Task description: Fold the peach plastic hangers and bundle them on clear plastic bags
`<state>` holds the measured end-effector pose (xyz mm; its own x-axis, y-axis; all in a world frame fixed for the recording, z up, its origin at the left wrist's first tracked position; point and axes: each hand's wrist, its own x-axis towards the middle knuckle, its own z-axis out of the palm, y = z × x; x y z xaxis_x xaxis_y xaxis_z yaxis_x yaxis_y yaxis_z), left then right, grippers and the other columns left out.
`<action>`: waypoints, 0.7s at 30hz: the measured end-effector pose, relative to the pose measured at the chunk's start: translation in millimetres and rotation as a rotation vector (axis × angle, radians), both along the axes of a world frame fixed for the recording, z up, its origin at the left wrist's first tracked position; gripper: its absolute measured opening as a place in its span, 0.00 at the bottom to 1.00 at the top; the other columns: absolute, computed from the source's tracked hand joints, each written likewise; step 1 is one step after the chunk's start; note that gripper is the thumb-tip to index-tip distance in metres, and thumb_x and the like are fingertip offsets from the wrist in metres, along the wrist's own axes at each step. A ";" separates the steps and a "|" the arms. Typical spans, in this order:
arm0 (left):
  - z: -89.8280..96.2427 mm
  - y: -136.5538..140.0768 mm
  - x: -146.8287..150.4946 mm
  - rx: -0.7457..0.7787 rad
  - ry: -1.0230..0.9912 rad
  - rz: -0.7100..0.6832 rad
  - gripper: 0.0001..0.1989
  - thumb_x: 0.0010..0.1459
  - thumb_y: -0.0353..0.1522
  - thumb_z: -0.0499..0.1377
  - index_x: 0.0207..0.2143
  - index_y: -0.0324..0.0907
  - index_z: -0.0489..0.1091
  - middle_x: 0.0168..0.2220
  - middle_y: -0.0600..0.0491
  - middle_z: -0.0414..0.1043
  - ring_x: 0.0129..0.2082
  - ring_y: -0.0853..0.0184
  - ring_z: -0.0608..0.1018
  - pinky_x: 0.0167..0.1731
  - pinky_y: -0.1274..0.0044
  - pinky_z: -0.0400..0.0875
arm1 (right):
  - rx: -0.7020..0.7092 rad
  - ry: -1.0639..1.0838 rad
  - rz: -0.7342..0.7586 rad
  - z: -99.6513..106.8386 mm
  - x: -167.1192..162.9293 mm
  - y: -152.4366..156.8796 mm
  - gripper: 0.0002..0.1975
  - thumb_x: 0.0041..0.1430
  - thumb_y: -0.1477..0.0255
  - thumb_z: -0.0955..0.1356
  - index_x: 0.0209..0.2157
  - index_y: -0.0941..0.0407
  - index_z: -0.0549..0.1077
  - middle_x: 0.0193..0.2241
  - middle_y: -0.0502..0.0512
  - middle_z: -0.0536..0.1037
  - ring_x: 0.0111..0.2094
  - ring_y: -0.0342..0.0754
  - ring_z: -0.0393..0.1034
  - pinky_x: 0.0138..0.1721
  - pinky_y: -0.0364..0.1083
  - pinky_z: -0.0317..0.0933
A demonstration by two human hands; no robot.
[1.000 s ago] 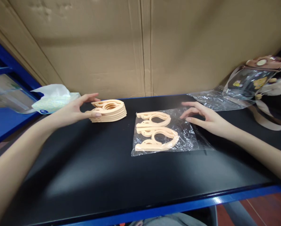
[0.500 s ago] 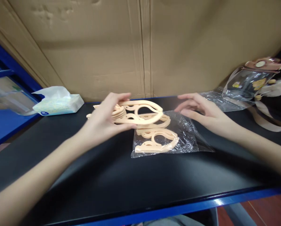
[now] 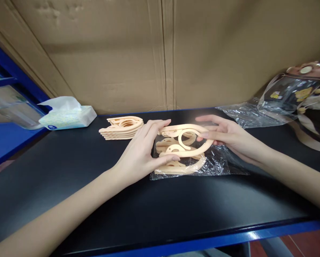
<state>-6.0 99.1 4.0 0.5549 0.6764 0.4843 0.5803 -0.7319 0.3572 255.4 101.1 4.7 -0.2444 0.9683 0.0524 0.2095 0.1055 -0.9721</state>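
Note:
A peach-coloured plastic folding hanger (image 3: 188,154) is held between both hands above the bag. My left hand (image 3: 142,150) grips its two arms from the left, thumb on the near arm and fingers at the far one. With thumb and fingers, my right hand (image 3: 224,137) pinches its curved right end. Below it lies a clear plastic bag (image 3: 221,162) with more folded hangers (image 3: 176,170) in or on it; the held hanger partly hides them. Left of my left hand stands a neat stack of several folded hangers (image 3: 121,130).
A tissue pack (image 3: 71,117) sits at the back left by a blue frame (image 3: 15,84). At the back right are crumpled clear wrap (image 3: 243,114) and a clear bottle with a strap (image 3: 291,91). Cardboard (image 3: 109,64) stands behind the black tabletop (image 3: 149,210).
My left hand has moved right with a hanger, away from the stack, which now shows in full. My right hand has come in and taken hold of the hanger's curved end.

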 end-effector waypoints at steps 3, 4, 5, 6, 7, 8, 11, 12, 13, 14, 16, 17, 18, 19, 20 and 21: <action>0.5 -0.1 -1.9 0.007 0.021 -0.006 0.36 0.55 0.47 0.63 0.61 0.46 0.54 0.58 0.46 0.62 0.59 0.55 0.65 0.58 0.65 0.61 | -0.001 0.020 0.008 -1.4 -0.5 -1.0 0.30 0.50 0.61 0.74 0.54 0.53 0.67 0.33 0.54 0.81 0.24 0.41 0.63 0.24 0.43 0.52; 0.8 -0.4 -2.2 0.014 0.034 -0.011 0.37 0.54 0.48 0.63 0.61 0.45 0.54 0.59 0.46 0.61 0.59 0.55 0.64 0.59 0.66 0.60 | -0.004 0.029 0.010 -1.5 -0.7 -1.5 0.30 0.50 0.61 0.74 0.54 0.54 0.67 0.34 0.54 0.81 0.23 0.40 0.61 0.23 0.43 0.51; 1.2 -0.8 -2.4 0.024 0.052 -0.017 0.38 0.54 0.49 0.63 0.61 0.44 0.54 0.60 0.45 0.60 0.60 0.55 0.64 0.59 0.66 0.59 | -0.007 0.039 0.013 -1.6 -0.9 -2.0 0.30 0.50 0.61 0.74 0.54 0.54 0.67 0.34 0.55 0.81 0.23 0.40 0.61 0.23 0.42 0.50; 1.5 -1.2 -2.6 0.037 0.074 -0.022 0.39 0.54 0.50 0.62 0.62 0.44 0.53 0.61 0.45 0.60 0.61 0.55 0.63 0.60 0.66 0.58 | -0.010 0.051 0.017 -1.5 -0.9 -2.5 0.30 0.50 0.61 0.74 0.54 0.54 0.67 0.35 0.55 0.81 0.23 0.39 0.60 0.22 0.42 0.49; 1.8 -1.6 -2.7 0.052 0.100 -0.027 0.40 0.54 0.50 0.62 0.62 0.44 0.53 0.62 0.45 0.59 0.61 0.55 0.63 0.60 0.67 0.57 | -0.013 0.062 0.021 -1.5 -0.9 -3.0 0.30 0.50 0.61 0.74 0.54 0.54 0.67 0.35 0.55 0.81 0.22 0.39 0.59 0.22 0.42 0.49; 2.1 -1.9 -2.9 0.070 0.130 -0.027 0.40 0.54 0.51 0.61 0.62 0.43 0.53 0.62 0.45 0.59 0.61 0.55 0.63 0.60 0.67 0.57 | -0.014 0.070 0.024 -1.4 -0.9 -3.4 0.29 0.50 0.62 0.74 0.53 0.53 0.67 0.34 0.54 0.81 0.22 0.38 0.58 0.22 0.42 0.49; 2.7 -2.1 -3.6 0.133 0.205 -0.018 0.37 0.57 0.49 0.59 0.62 0.42 0.52 0.62 0.44 0.59 0.61 0.56 0.63 0.60 0.67 0.57 | -0.017 0.070 0.024 -0.8 -0.8 -4.3 0.30 0.50 0.62 0.74 0.53 0.53 0.67 0.34 0.54 0.81 0.21 0.38 0.57 0.21 0.42 0.48; 2.9 -1.9 -3.9 0.156 0.223 -0.019 0.36 0.58 0.48 0.59 0.62 0.42 0.52 0.62 0.44 0.59 0.60 0.56 0.64 0.59 0.67 0.57 | -0.018 0.065 0.020 -0.5 -0.9 -4.5 0.30 0.49 0.62 0.74 0.53 0.53 0.67 0.33 0.54 0.81 0.21 0.38 0.57 0.21 0.42 0.48; 3.3 -1.8 -4.3 0.179 0.236 -0.020 0.34 0.59 0.46 0.59 0.62 0.42 0.52 0.62 0.44 0.60 0.60 0.56 0.64 0.59 0.67 0.58 | -0.020 0.060 0.016 -0.2 -1.0 -4.7 0.30 0.49 0.62 0.74 0.53 0.53 0.67 0.33 0.53 0.80 0.21 0.38 0.57 0.21 0.42 0.49; 3.7 -1.7 -4.8 0.203 0.245 -0.024 0.33 0.59 0.44 0.58 0.62 0.42 0.52 0.61 0.44 0.61 0.59 0.56 0.65 0.58 0.67 0.58 | -0.020 0.057 0.013 0.0 -1.1 -4.8 0.30 0.49 0.61 0.74 0.53 0.53 0.67 0.32 0.53 0.80 0.21 0.38 0.57 0.21 0.42 0.49; 4.5 -1.6 -5.9 0.239 0.260 -0.030 0.30 0.60 0.41 0.57 0.61 0.41 0.53 0.60 0.43 0.62 0.58 0.56 0.66 0.57 0.67 0.59 | -0.017 0.056 0.012 0.3 -1.3 -4.8 0.30 0.49 0.61 0.74 0.53 0.53 0.67 0.32 0.53 0.80 0.21 0.38 0.57 0.21 0.42 0.49; 4.8 -1.6 -6.4 0.251 0.265 -0.031 0.30 0.61 0.40 0.57 0.61 0.40 0.53 0.59 0.43 0.63 0.58 0.56 0.67 0.57 0.67 0.60 | -0.015 0.055 0.012 0.3 -1.2 -4.8 0.30 0.49 0.61 0.74 0.53 0.53 0.67 0.32 0.53 0.80 0.21 0.38 0.57 0.21 0.42 0.49; 5.0 -1.6 -6.9 0.259 0.265 -0.030 0.30 0.61 0.41 0.57 0.61 0.40 0.53 0.59 0.42 0.63 0.57 0.55 0.67 0.56 0.67 0.60 | -0.012 0.052 0.012 0.1 -1.2 -4.7 0.30 0.49 0.61 0.74 0.53 0.54 0.67 0.32 0.53 0.80 0.21 0.38 0.57 0.21 0.42 0.49; 5.1 -1.6 -7.4 0.264 0.266 -0.031 0.30 0.61 0.41 0.57 0.61 0.39 0.53 0.58 0.42 0.64 0.57 0.55 0.67 0.56 0.67 0.61 | -0.009 0.049 0.011 -0.2 -1.0 -4.5 0.30 0.49 0.61 0.74 0.53 0.54 0.67 0.32 0.53 0.81 0.21 0.38 0.57 0.21 0.41 0.50; 5.0 -1.6 -7.8 0.265 0.264 -0.033 0.31 0.61 0.41 0.57 0.61 0.39 0.53 0.58 0.42 0.64 0.57 0.55 0.68 0.55 0.67 0.61 | -0.005 0.043 0.012 -0.6 -0.8 -4.3 0.31 0.49 0.61 0.74 0.53 0.54 0.67 0.32 0.54 0.81 0.21 0.38 0.58 0.21 0.41 0.50; 4.8 -1.4 -8.2 0.266 0.261 -0.036 0.31 0.61 0.42 0.58 0.61 0.39 0.53 0.58 0.42 0.64 0.56 0.56 0.68 0.55 0.67 0.61 | -0.002 0.037 0.014 -1.0 -0.6 -4.1 0.31 0.49 0.61 0.74 0.53 0.54 0.67 0.32 0.54 0.81 0.21 0.38 0.59 0.21 0.41 0.50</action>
<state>-14.2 97.7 8.8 0.7039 0.5240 0.4795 0.5990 -0.8007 -0.0043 254.9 97.0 3.7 -0.2562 0.9648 0.0600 0.1724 0.1067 -0.9792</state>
